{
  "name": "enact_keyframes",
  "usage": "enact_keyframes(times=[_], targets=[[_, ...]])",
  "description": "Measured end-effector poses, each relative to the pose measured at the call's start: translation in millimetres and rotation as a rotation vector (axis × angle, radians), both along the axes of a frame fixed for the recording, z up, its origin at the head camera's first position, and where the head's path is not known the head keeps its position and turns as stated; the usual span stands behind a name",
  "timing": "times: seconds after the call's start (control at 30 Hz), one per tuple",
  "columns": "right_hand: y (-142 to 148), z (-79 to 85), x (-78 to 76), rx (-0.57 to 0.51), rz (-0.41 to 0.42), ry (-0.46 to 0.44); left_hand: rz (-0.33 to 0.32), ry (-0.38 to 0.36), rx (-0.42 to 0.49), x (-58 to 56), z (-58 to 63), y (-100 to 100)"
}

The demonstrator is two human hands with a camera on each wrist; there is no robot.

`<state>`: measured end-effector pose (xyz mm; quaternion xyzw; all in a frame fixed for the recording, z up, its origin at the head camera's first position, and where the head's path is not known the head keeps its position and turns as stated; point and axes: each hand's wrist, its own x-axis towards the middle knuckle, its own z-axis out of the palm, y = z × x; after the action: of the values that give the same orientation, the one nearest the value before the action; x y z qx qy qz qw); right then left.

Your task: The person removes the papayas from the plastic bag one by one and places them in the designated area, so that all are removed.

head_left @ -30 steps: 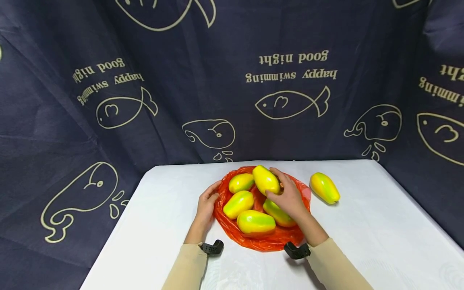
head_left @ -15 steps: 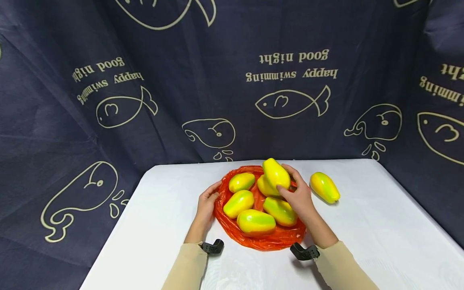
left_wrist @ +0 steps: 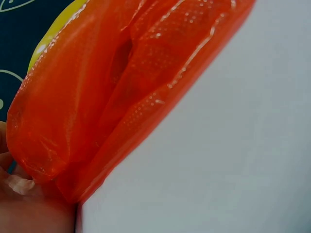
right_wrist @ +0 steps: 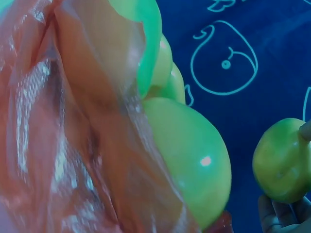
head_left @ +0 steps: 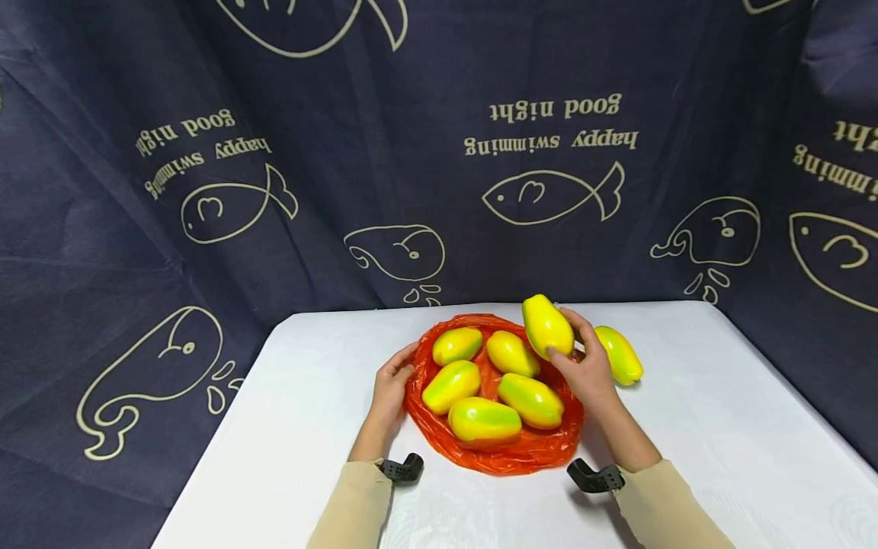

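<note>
A red plastic bag (head_left: 490,460) lies spread on the table with its mouth upward and several yellow-green papayas inside. My left hand (head_left: 392,381) holds the bag's left rim; in the left wrist view the red film (left_wrist: 77,107) lies against the fingers (left_wrist: 9,174). My right hand (head_left: 591,370) grips a papaya (head_left: 546,326) from its right side, raised above the bag's upper right edge. In the right wrist view this papaya (right_wrist: 279,162) shows at the right, with fingers beneath it. Inside, the closest papaya (head_left: 511,353) sits below and left of the held one.
Another papaya (head_left: 620,357) lies on the white table (head_left: 720,427) right of the bag, partly hidden behind my right hand. Dark blue cloth (head_left: 411,152) with fish and whale drawings hangs behind the table and along both sides.
My right hand has lifted the papaya up and to the right, from over the bag to its right edge. Another papaya underneath has come into view. The left hand stays put.
</note>
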<state>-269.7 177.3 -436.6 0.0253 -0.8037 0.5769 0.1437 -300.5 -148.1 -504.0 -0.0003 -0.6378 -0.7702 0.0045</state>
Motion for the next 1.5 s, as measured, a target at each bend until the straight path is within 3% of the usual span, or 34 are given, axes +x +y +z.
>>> enact_keyframes(times=[0.47,1.1,1.5], targets=[[23.8,6.2,3.9,0.023,-0.104,-0.004,-0.009,-0.008,0.018,-3.4,0.7,0.0],[70.5,-1.6,9.0,0.048,-0.228,0.109,-0.009,-0.002,0.015,-2.0,3.0,-0.4],[97.8,-3.9,13.5,0.071,-0.327,0.049,0.000,-0.018,0.009,-1.1,-1.0,-0.9]])
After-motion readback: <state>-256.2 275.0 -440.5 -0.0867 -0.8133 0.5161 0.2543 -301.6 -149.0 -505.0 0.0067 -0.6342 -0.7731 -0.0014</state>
